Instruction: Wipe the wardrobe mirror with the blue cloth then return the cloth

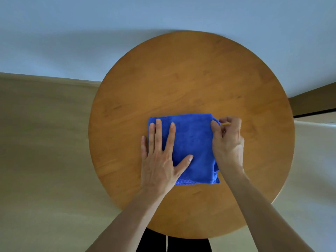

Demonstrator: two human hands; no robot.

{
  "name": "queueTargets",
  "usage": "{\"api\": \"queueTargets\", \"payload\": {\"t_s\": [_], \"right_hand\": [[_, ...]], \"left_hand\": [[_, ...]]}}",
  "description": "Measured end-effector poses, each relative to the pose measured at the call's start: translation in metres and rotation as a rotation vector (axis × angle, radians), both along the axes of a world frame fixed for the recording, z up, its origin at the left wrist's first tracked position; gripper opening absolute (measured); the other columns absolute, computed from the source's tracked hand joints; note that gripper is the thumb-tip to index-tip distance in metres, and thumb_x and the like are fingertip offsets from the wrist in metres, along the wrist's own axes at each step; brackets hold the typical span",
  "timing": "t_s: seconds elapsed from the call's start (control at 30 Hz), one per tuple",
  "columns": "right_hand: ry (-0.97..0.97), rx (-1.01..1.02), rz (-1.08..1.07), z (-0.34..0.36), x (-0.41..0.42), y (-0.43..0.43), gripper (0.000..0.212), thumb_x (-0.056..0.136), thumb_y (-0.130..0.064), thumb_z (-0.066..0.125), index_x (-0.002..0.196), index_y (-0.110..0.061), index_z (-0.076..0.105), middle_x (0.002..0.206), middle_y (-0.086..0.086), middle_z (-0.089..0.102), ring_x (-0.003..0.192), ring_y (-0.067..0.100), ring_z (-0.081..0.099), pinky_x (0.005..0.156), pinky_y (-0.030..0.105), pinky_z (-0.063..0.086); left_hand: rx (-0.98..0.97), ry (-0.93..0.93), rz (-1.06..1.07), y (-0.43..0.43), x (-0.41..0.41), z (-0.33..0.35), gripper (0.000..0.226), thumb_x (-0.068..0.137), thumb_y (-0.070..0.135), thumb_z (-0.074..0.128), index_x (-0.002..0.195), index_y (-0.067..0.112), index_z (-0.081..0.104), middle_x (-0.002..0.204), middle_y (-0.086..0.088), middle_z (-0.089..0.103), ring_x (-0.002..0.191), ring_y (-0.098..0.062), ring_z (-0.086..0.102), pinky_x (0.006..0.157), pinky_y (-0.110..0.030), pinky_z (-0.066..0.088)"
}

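The blue cloth (192, 142) lies folded in a thick square on the round wooden counter (190, 73), roughly at its middle. The left hand (160, 159) rests flat on the cloth's left half with fingers spread, gripping nothing, while the right hand (227, 140) has its grip pinched together on the far right corner. It looks like soft, light microfibre (several layers show along the near edge, below the right wrist) — limp, likely to unfold and droop if lifted by that one corner. A better hold would be a full-hand bunch just inward of the pinch — no fragility, little slip.
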State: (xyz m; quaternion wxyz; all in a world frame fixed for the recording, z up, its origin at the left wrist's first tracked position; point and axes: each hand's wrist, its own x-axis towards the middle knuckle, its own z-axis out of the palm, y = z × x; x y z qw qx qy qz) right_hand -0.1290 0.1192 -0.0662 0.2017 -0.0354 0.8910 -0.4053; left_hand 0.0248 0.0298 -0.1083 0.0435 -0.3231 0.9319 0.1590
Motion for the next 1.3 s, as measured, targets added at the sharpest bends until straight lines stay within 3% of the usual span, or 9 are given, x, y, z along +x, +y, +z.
{"api": "queueTargets", "payload": {"t_s": [0.07,0.2,0.33,0.47,0.63,0.73,0.87,1.03,1.3], "right_hand": [[-0.039,0.014,-0.017,0.007,0.006,0.008,0.022,0.099,-0.036,0.057,0.113,-0.022,0.048,0.083,-0.011,0.061,0.076,0.007,0.062,0.063,0.028,0.045],[0.001,0.250,0.139,0.006,0.029,0.013,0.036,0.096,-0.047,0.057,0.121,-0.024,0.044,0.098,-0.008,0.066,0.085,0.022,0.066,0.072,0.038,0.050],[0.037,0.261,0.239,-0.011,0.027,0.015,0.031,0.101,-0.033,0.054,0.125,-0.017,0.043,0.118,0.004,0.065,0.094,0.032,0.066,0.072,0.037,0.046],[0.064,0.192,0.188,-0.019,0.018,0.015,0.031,0.102,-0.028,0.052,0.130,-0.018,0.041,0.127,0.004,0.061,0.085,0.024,0.059,0.068,0.033,0.041],[0.275,0.218,0.236,-0.008,0.023,0.019,0.064,0.096,-0.012,0.057,0.152,-0.028,0.030,0.124,0.004,0.045,0.096,0.020,0.050,0.061,0.027,0.044],[0.485,0.334,0.418,-0.012,0.034,0.027,0.054,0.095,-0.021,0.060,0.147,-0.023,0.045,0.144,0.007,0.042,0.116,0.026,0.048,0.076,0.041,0.057],[0.516,0.435,0.551,-0.034,0.037,0.038,0.052,0.103,-0.039,0.043,0.151,-0.019,0.042,0.161,0.007,0.032,0.137,0.031,0.043,0.104,0.046,0.047],[0.591,0.474,0.575,-0.047,0.018,0.036,0.060,0.105,-0.049,0.033,0.156,-0.016,0.032,0.160,0.006,0.035,0.141,0.031,0.041,0.113,0.049,0.036],[0.537,0.553,0.647,-0.046,-0.003,0.026,0.069,0.103,-0.055,0.027,0.160,-0.017,0.018,0.164,0.003,0.026,0.147,0.029,0.033,0.116,0.048,0.034]], "left_hand": [[-0.008,-0.003,0.009,0.005,0.004,0.000,0.094,0.092,0.079,0.033,0.163,0.023,0.008,0.170,-0.009,-0.003,0.157,-0.025,-0.004,0.123,-0.055,0.021],[-0.015,-0.015,0.007,0.010,0.004,-0.002,0.094,0.092,0.077,0.034,0.163,0.021,0.010,0.170,-0.012,-0.002,0.157,-0.028,-0.003,0.122,-0.055,0.023],[-0.050,-0.050,-0.047,0.005,0.000,-0.006,0.096,0.092,0.080,0.028,0.163,0.020,0.006,0.169,-0.014,-0.005,0.157,-0.029,-0.005,0.123,-0.054,0.021],[-0.077,-0.066,-0.102,-0.008,-0.016,-0.007,0.097,0.090,0.083,0.021,0.163,0.021,0.003,0.169,-0.014,-0.008,0.157,-0.028,-0.007,0.124,-0.054,0.019],[-0.094,-0.064,-0.086,-0.010,-0.020,-0.004,0.098,0.092,0.080,0.025,0.163,0.016,0.002,0.170,-0.011,-0.006,0.157,-0.026,-0.007,0.125,-0.054,0.014],[-0.095,-0.027,-0.063,-0.006,-0.012,-0.001,0.085,0.100,0.067,0.024,0.162,0.010,0.010,0.170,-0.009,0.002,0.157,-0.025,-0.002,0.124,-0.054,0.017],[-0.074,-0.022,-0.102,-0.006,-0.004,-0.006,0.078,0.102,0.063,0.023,0.162,0.014,0.013,0.170,-0.008,0.003,0.157,-0.022,0.000,0.124,-0.054,0.018],[-0.093,-0.054,-0.134,-0.025,-0.019,-0.009,0.088,0.097,0.073,0.022,0.163,0.016,0.007,0.171,-0.006,0.000,0.157,-0.020,-0.002,0.125,-0.053,0.016],[-0.078,-0.185,-0.145,-0.045,-0.048,0.006,0.110,0.084,0.086,0.027,0.162,0.014,0.002,0.169,-0.003,0.008,0.155,-0.023,0.011,0.120,-0.055,0.022]]}}
